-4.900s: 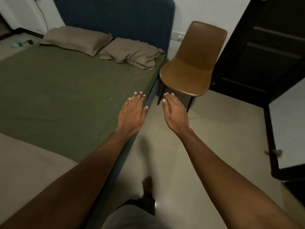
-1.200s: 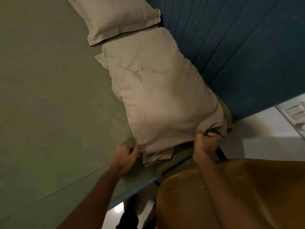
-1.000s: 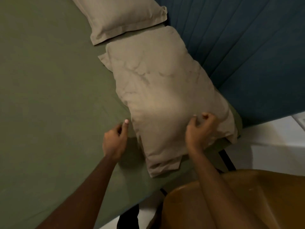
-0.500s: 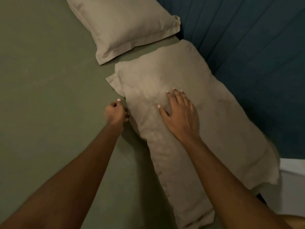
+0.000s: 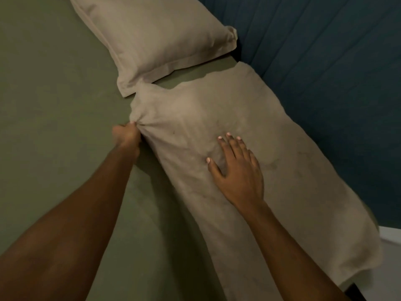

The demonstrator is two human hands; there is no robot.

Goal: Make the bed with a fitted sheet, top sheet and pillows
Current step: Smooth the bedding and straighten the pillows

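Now left hand point(image 5: 127, 135) pinches the pillow point(image 5: 217, 105) corner, right hand point(image 5: 237, 170) presses flat; tugging hard could rumple it.

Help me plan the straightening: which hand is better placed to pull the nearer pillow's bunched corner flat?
Left. The left hand pinches that bunched corner of the nearer pillow, while the right hand lies flat on its middle, fingers straight, gripping nothing.

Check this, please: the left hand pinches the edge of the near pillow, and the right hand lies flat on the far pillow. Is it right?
Not quite. The head view shows the right hand flat on the near pillow, the one whose edge the left hand pinches.
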